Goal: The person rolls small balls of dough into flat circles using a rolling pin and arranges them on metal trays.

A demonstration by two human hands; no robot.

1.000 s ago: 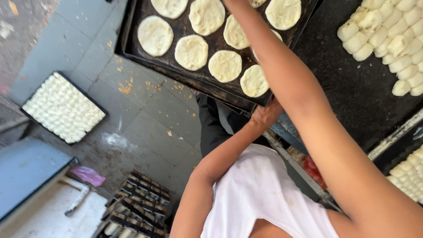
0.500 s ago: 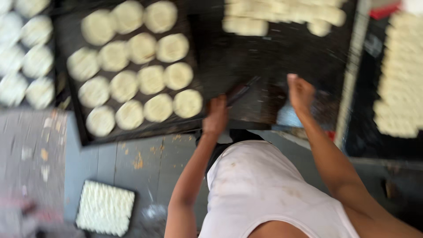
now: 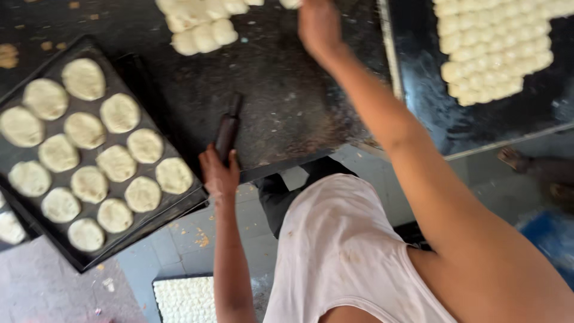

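Observation:
My left hand (image 3: 219, 172) grips the near end of a dark rolling pin (image 3: 228, 127) that lies on the black worktop (image 3: 287, 107). My right hand (image 3: 318, 25) reaches far across the worktop toward a cluster of pale dough balls (image 3: 200, 24) at the top edge; whether it holds one is hidden. To the left sits a black baking tray (image 3: 146, 224) filled with several flattened dough rounds (image 3: 116, 164).
A second dark tray (image 3: 430, 113) at the right carries many small dough balls (image 3: 496, 51). On the grey tiled floor below lies a tray of white dough pieces (image 3: 185, 299). A person's sandalled foot (image 3: 517, 158) shows at the right edge.
The view has swung right and steadied. My left hand has taken hold of the rolling pin, and my right arm has stretched farther toward the dough balls at the top.

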